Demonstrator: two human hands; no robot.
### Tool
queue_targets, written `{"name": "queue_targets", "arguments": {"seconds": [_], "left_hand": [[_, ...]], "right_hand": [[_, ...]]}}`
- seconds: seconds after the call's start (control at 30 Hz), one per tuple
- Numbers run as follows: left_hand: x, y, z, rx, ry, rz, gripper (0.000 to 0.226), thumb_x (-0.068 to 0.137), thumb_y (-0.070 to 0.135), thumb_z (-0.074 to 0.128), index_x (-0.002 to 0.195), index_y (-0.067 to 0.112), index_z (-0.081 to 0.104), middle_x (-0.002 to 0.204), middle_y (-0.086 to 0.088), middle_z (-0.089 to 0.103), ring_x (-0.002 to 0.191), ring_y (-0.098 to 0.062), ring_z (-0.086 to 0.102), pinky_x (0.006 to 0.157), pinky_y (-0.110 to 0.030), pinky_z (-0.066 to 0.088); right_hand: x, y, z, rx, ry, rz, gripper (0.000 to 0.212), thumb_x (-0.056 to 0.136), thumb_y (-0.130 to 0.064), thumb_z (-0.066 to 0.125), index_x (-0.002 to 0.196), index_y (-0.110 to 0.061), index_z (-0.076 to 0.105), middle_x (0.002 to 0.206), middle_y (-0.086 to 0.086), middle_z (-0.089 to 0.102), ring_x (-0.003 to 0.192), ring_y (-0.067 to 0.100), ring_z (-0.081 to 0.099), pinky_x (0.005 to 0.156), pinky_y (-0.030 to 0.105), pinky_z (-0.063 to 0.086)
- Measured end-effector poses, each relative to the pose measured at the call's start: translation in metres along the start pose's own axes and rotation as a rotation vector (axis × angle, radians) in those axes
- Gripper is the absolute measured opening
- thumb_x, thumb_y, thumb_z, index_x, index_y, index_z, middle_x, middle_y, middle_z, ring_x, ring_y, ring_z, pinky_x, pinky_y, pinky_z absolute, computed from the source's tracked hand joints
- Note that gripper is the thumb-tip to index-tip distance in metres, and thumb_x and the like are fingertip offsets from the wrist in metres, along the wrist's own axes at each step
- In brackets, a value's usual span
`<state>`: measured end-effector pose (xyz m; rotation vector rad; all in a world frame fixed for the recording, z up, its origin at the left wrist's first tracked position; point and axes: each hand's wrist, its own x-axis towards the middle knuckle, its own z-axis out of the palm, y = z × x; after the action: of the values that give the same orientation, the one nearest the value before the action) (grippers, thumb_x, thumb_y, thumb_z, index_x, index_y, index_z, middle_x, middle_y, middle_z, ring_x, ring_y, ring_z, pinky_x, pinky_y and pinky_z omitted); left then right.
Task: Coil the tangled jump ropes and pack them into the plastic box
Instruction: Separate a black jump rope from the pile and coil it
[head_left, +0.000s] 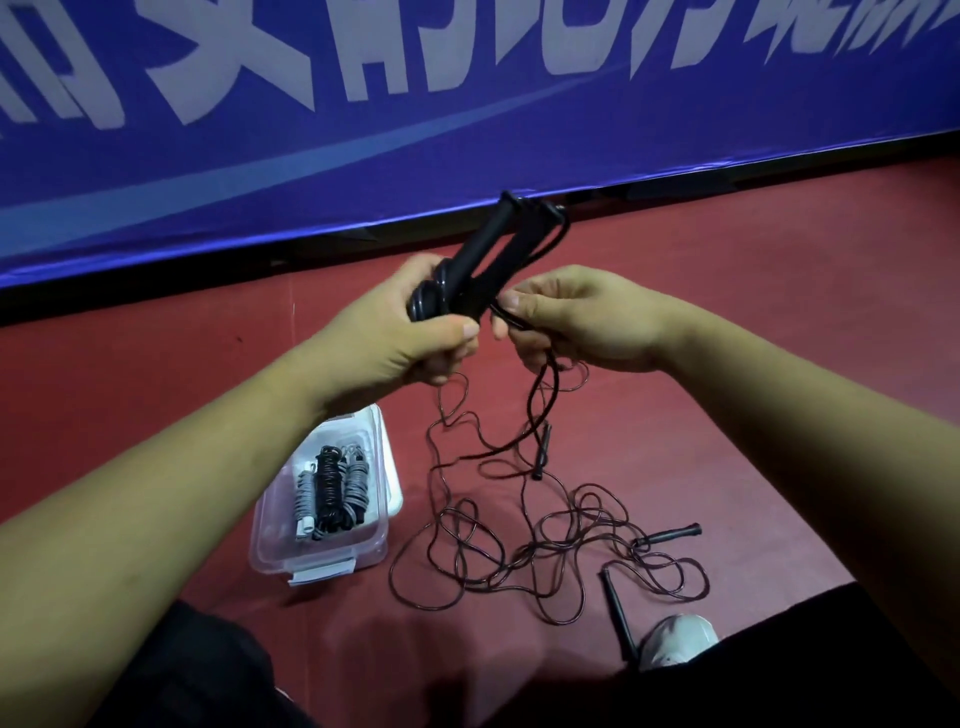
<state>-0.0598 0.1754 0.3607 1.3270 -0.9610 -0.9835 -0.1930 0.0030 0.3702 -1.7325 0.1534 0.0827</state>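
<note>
Head view: left hand (415, 332) curled round black handles (483, 260), held above floor (753, 364). Right hand (582, 322) pinches cord (511, 318) just beside them. Tangled ropes (545, 540) lie on floor below. Plastic box (275, 556) nearby holds coiled ropes (330, 488). Best: hold cord taut, wrap snug even turns, shake loops free of tangle.

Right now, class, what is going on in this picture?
A person's left hand grips a pair of black jump-rope handles, while the right hand pinches a thin black cord beside them. Coiled grey and black ropes already lie in the clear plastic box. More thin dark cord lies tangled on the red floor.
</note>
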Motion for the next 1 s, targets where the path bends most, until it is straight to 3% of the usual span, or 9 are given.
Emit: {"name": "queue_targets", "arguments": {"seconds": [0.07,0.1,0.23,0.43,0.63,0.77,0.83,1.0], "left_hand": [[0.002,0.001,0.000,-0.080,0.005,0.003,0.055,0.084,0.004,0.060,0.131,0.026,0.041,0.068,-0.010,0.052,0.052,-0.017,0.039,0.053,-0.027,0.033],[0.003,0.002,0.000,-0.116,-0.002,0.007,0.053,0.085,0.005,0.060,0.129,0.029,0.043,0.068,-0.010,0.050,0.053,-0.016,0.037,0.054,-0.028,0.028],[0.004,0.008,-0.004,-0.198,0.028,-0.038,0.023,0.090,0.010,0.062,0.102,0.024,0.047,0.067,-0.010,0.047,0.054,-0.013,0.032,0.054,-0.030,0.018],[0.008,0.006,-0.010,-0.309,0.152,-0.113,0.012,0.096,0.020,0.054,0.091,0.022,0.044,0.067,-0.009,0.045,0.050,-0.013,0.033,0.051,-0.025,0.017],[0.015,0.002,-0.017,-0.432,0.182,-0.174,0.012,0.099,0.029,0.043,0.089,0.022,0.041,0.067,-0.007,0.047,0.050,-0.013,0.033,0.051,-0.024,0.018],[0.016,0.000,-0.020,-0.364,0.229,-0.220,0.008,0.099,0.022,0.039,0.096,0.014,0.040,0.066,-0.009,0.047,0.049,-0.014,0.033,0.048,-0.023,0.020],[0.017,-0.002,-0.022,-0.301,0.279,-0.198,0.010,0.098,0.013,0.043,0.105,0.016,0.037,0.066,-0.012,0.048,0.050,-0.014,0.034,0.045,-0.022,0.024],[0.022,-0.003,-0.035,-0.079,0.403,-0.164,0.013,0.098,0.008,0.049,0.094,0.016,0.040,0.067,-0.011,0.047,0.050,-0.013,0.034,0.046,-0.021,0.023]], "right_hand": [[0.002,0.002,0.005,-0.022,0.058,0.001,0.033,0.108,-0.024,0.035,0.096,-0.003,0.058,0.059,-0.001,0.032,0.053,0.013,0.031,0.051,0.020,0.035],[0.002,0.003,0.006,-0.060,0.100,-0.002,0.032,0.108,-0.025,0.036,0.098,-0.004,0.058,0.059,-0.002,0.032,0.053,0.013,0.029,0.050,0.022,0.032],[0.002,0.004,0.012,-0.144,0.216,-0.034,0.014,0.106,-0.022,0.046,0.097,-0.012,0.050,0.055,-0.006,0.041,0.050,0.012,0.032,0.046,0.025,0.026],[-0.003,0.008,0.009,-0.254,0.198,0.052,0.024,0.104,-0.026,0.049,0.093,-0.009,0.061,0.062,0.000,0.044,0.052,0.014,0.043,0.050,0.025,0.040],[-0.003,0.003,0.007,-0.252,0.244,0.105,0.027,0.104,-0.024,0.050,0.096,-0.003,0.064,0.060,0.001,0.045,0.051,0.015,0.043,0.049,0.024,0.038],[-0.008,-0.002,0.004,-0.313,0.224,0.137,0.028,0.104,-0.027,0.050,0.096,-0.006,0.066,0.061,-0.001,0.046,0.055,0.016,0.055,0.058,0.028,0.045],[-0.009,-0.004,0.002,-0.304,0.220,0.153,0.027,0.103,-0.028,0.052,0.097,-0.006,0.066,0.062,-0.002,0.046,0.052,0.017,0.050,0.059,0.035,0.040],[-0.013,-0.018,0.000,-0.341,0.272,0.155,0.023,0.098,-0.024,0.062,0.095,-0.001,0.062,0.055,-0.004,0.047,0.047,0.012,0.039,0.047,0.027,0.035]]}}
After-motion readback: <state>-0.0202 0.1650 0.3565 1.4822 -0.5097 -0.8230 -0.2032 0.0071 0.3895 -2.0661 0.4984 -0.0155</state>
